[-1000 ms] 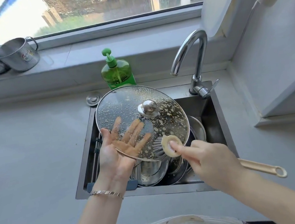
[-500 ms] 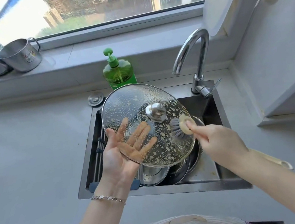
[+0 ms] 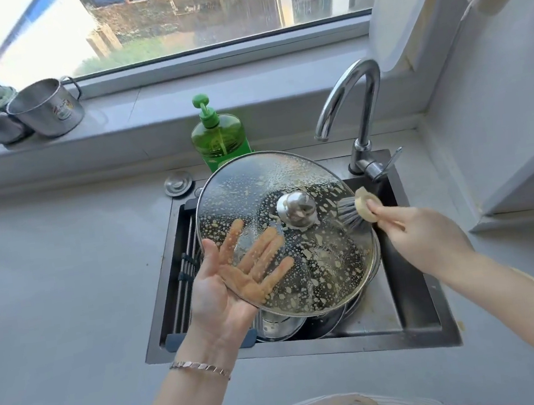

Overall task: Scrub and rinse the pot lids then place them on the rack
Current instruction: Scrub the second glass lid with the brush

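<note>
A large glass pot lid (image 3: 317, 263) with a steel knob (image 3: 296, 208), spattered with soapy foam, is tilted above the sink (image 3: 418, 325). My left hand (image 3: 216, 292) supports it from underneath with flat, spread fingers that show through the glass. My right hand (image 3: 421, 237) grips a cream-handled dish brush (image 3: 365, 205), whose bristles touch the lid's upper right side near the knob. More steel lids and pots (image 3: 280, 325) lie in the sink below. A roll-up drying rack (image 3: 183, 273) spans the sink's left edge.
A green soap bottle (image 3: 220, 137) stands behind the sink, and the tap (image 3: 359, 117) rises at the back right. Two steel mugs (image 3: 45, 108) sit on the window sill. A drain plug (image 3: 178, 183) lies on the grey counter.
The brush has travelled from the lid's lower edge up its right side to near the knob. The lid has shifted slightly right and away with my left hand.
</note>
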Motion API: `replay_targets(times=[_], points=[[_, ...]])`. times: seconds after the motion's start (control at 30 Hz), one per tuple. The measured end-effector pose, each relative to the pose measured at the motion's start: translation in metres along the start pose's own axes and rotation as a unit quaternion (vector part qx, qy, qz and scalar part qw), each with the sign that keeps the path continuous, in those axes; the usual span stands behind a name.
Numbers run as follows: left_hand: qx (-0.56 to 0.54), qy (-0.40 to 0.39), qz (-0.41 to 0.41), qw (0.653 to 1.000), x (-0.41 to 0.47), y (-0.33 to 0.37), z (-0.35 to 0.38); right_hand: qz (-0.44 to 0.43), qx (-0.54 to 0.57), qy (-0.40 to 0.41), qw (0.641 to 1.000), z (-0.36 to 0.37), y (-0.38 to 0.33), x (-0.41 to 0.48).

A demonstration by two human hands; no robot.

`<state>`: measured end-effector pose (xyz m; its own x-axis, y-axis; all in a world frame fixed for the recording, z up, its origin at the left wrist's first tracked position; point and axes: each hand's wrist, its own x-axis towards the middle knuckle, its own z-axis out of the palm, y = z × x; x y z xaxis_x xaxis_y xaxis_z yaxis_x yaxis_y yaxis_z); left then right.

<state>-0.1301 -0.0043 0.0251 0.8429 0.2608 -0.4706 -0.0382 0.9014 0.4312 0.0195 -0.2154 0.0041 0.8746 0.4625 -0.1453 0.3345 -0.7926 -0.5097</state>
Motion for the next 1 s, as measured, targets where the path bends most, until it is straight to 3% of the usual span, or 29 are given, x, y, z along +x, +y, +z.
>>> replay_targets(times=[0.13, 0.17, 0.27, 0.4, 0.63, 0.87, 1.0], points=[[0.011, 0.016, -0.002, 1.0, 0.0, 0.002, 0.0, -0.117, -0.022, 0.004, 0.993, 0.007, -0.011, -0.024], [0.02, 0.007, 0.0, 1.0, -0.001, 0.003, -0.001, -0.116, -0.024, -0.002, 0.993, 0.006, -0.009, -0.024], [0.04, -0.006, -0.006, 0.999, -0.003, 0.004, -0.001, 0.005, -0.004, -0.002, 1.0, -0.005, 0.007, 0.001], [0.037, 0.015, -0.009, 0.999, -0.002, 0.004, -0.002, -0.1, -0.024, -0.014, 0.995, -0.003, -0.014, -0.013], [0.055, -0.035, -0.022, 0.998, -0.004, -0.002, -0.003, 0.012, -0.034, 0.001, 0.999, -0.012, 0.0, 0.04], [0.008, 0.003, 0.034, 0.999, 0.004, 0.008, -0.015, -0.057, -0.039, -0.045, 0.997, 0.013, 0.011, -0.026], [0.013, 0.006, 0.026, 1.0, 0.005, 0.008, -0.016, -0.068, -0.071, -0.05, 0.994, 0.02, 0.008, -0.047]])
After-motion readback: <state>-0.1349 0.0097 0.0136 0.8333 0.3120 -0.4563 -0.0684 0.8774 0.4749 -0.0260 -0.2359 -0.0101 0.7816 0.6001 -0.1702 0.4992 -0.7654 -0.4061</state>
